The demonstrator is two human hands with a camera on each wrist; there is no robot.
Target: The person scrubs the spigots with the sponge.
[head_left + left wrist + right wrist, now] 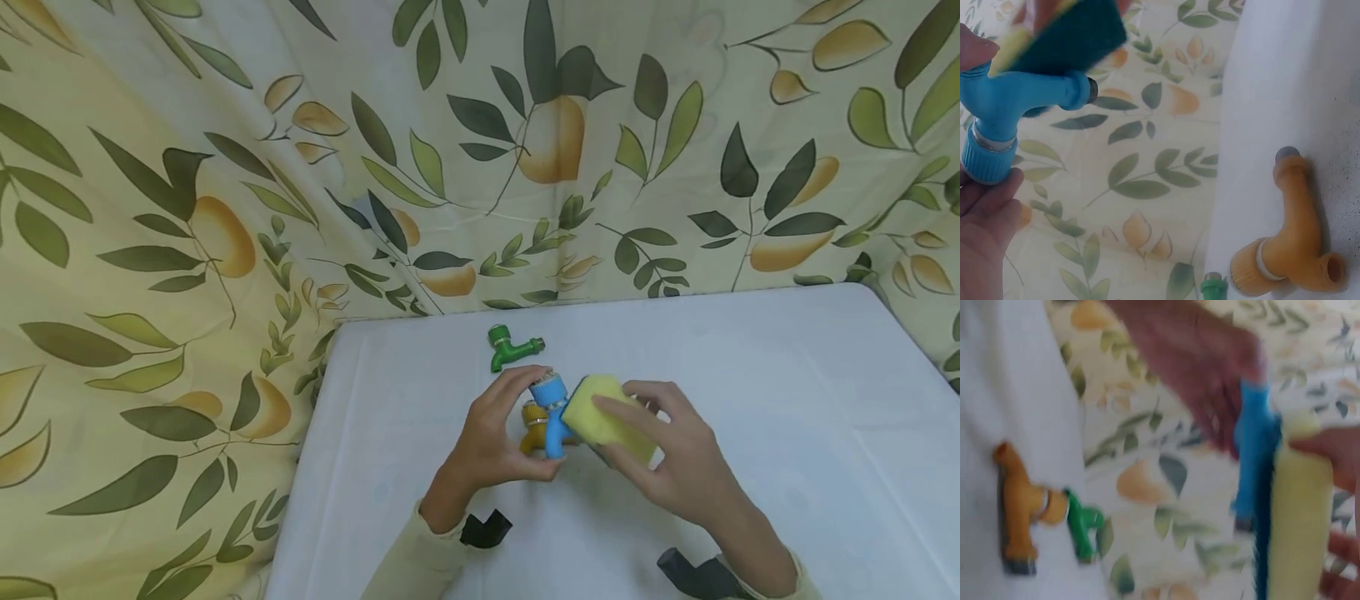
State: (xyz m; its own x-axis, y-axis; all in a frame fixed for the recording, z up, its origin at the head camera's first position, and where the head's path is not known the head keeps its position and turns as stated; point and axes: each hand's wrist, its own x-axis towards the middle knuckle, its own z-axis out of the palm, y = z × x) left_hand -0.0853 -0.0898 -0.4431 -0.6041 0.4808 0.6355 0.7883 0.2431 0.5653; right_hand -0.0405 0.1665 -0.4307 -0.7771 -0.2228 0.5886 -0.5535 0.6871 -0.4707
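Observation:
My left hand (491, 437) grips a blue plastic tap (553, 417) by its two ends, fingers on the ribbed knob and thumb under the spout. In the left wrist view the tap's threaded dark inlet end points right. A yellow sponge (611, 417) with a dark green scouring side (1075, 40) is pinched in my right hand (678, 450). Its scouring side lies along the blue tap's body, as the right wrist view also shows. Beyond the held tap, an orange-yellow tap (1294, 237) lies on the table, partly hidden in the head view.
A green tap (513, 347) lies farther back on the white-covered table (787, 417). Behind and to the left hangs a leaf-and-fruit patterned curtain (337, 167). Dark straps (486, 529) sit at both wrists.

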